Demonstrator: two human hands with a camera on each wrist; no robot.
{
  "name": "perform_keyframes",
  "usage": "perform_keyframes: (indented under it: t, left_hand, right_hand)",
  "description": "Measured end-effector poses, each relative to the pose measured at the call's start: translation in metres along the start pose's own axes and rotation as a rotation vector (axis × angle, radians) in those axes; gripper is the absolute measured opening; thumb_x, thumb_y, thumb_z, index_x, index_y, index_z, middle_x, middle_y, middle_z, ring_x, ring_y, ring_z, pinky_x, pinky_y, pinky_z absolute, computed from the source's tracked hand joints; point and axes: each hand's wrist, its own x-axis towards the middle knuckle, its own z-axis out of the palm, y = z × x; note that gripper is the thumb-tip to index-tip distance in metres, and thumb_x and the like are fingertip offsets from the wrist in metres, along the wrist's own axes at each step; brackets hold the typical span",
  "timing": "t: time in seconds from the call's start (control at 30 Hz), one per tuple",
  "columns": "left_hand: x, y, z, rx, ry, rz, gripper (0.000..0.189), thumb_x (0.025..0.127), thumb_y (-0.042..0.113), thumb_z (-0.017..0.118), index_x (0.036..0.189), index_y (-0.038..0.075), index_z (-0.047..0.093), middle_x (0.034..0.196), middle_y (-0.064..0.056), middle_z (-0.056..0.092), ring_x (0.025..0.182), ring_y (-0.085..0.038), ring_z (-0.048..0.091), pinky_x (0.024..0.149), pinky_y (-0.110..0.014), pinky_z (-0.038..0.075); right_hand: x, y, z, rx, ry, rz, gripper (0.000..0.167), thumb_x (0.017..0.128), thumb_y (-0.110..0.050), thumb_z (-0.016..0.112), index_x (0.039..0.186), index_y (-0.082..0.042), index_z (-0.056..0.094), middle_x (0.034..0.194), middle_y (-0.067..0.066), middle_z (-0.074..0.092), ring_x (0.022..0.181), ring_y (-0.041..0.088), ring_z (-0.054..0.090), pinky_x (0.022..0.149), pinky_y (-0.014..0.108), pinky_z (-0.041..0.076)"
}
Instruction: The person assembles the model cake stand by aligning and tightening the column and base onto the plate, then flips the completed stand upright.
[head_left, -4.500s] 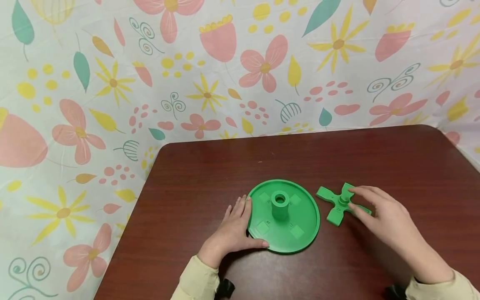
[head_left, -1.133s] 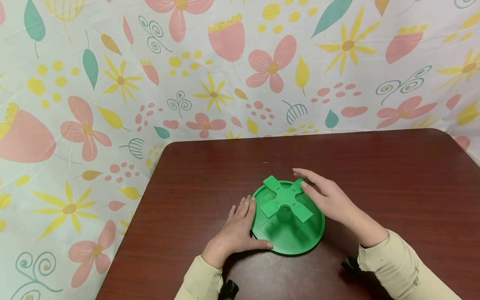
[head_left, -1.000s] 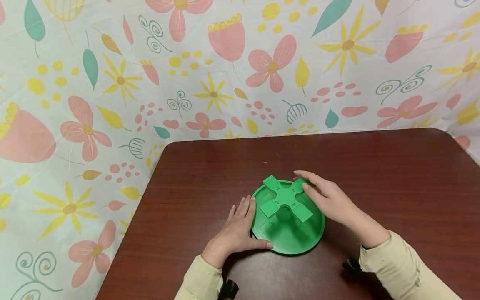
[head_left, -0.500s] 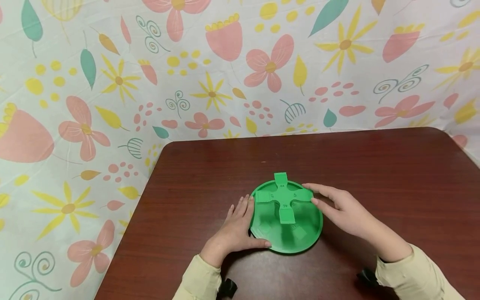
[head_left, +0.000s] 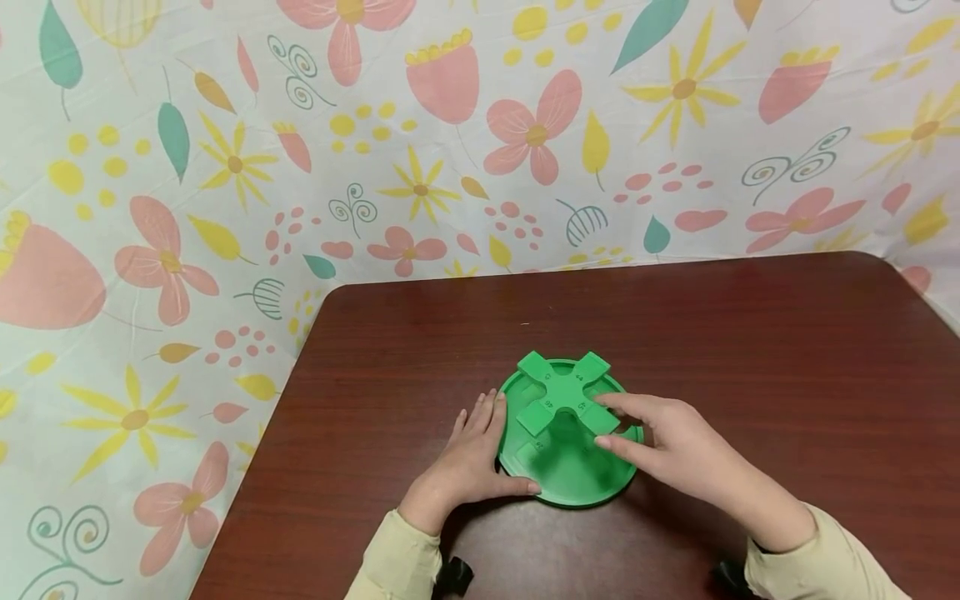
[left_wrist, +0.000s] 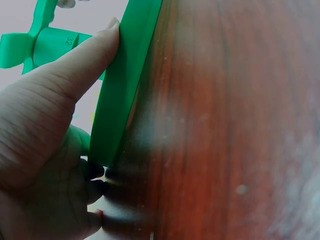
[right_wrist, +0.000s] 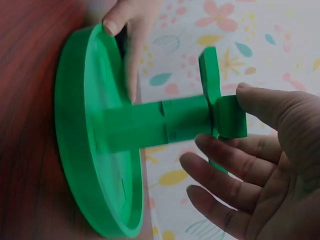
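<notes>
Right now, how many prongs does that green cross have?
4 on the green cross: far-left prong, far-right prong, near-left prong, near-right prong at the right hand.

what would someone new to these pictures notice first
Probably the bright green cross, raised on a post above the round green base on the dark table. The right hand is at one cross arm, the left hand at the base's rim. Then the flowered cloth rising behind the table.
</notes>
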Motion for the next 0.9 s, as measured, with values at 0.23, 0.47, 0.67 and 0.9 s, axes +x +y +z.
perform_keyframes:
  t: [0.23,0.47,0.67,0.9]
  left_hand:
    - [0.000,-0.001,0.002,-0.010,0.004,-0.004,0.127,0.071,0.072,0.070,0.157,0.005,0.004,0.163,-0.013,0.005,0.149,-0.028,0.003,0.117,-0.053,0.011]
    - [0.000,-0.003,0.004,-0.008,0.004,-0.007,0.128,0.070,0.075,0.068,0.157,0.006,0.004,0.163,-0.012,0.003,0.149,-0.027,0.002,0.117,-0.052,0.010]
    - [0.001,-0.002,0.002,0.000,0.003,-0.006,0.128,0.071,0.074,0.069,0.157,0.006,0.003,0.163,-0.012,0.004,0.149,-0.027,0.002,0.117,-0.052,0.011]
    - [0.000,-0.002,0.000,0.002,0.001,-0.009,0.128,0.071,0.072,0.070,0.157,0.006,0.003,0.163,-0.012,0.004,0.149,-0.027,0.002,0.117,-0.052,0.011]
  right_hand:
    - [0.004,-0.012,0.007,-0.133,0.007,-0.018,0.047,0.079,-0.036,0.081,0.119,-0.013,0.069,0.110,-0.005,0.070,0.087,0.009,0.066,0.072,0.033,0.054]
    - [0.008,-0.009,0.000,-0.135,0.132,-0.059,0.037,0.076,-0.026,0.084,0.109,-0.016,0.072,0.094,-0.013,0.070,0.071,0.000,0.061,0.062,0.019,0.049]
    - [0.016,-0.002,-0.008,-0.112,0.299,-0.009,0.021,0.080,-0.012,0.080,0.100,-0.015,0.072,0.088,-0.015,0.064,0.074,0.000,0.058,0.063,0.012,0.046]
    - [0.027,0.014,-0.008,-0.126,0.237,0.006,0.037,0.088,-0.012,0.072,0.124,-0.013,0.065,0.115,-0.001,0.065,0.088,0.013,0.062,0.070,0.031,0.052]
